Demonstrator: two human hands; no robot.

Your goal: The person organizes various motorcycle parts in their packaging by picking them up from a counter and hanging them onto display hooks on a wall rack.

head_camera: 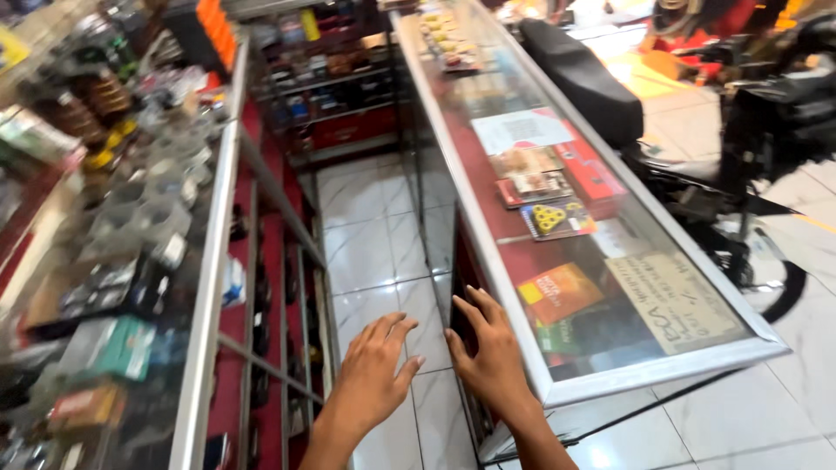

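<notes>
My right hand (489, 348) lies flat with spread fingers against the near inner side of a long glass display counter (662, 365), just below its aluminium rim. My left hand (376, 370) hovers open over the white tiled aisle floor (370, 235), a little left of the right hand, holding nothing. Under the counter's glass top lie coloured packets, an orange one (557, 292) and one with yellow dots (556, 218), plus a paper sheet (521, 129).
A second glass case (213, 261) full of small packaged parts runs along the left. Shelves of goods (326, 78) close the aisle's far end. Beyond the counter stands a black motorcycle (697, 148) on the tiled floor.
</notes>
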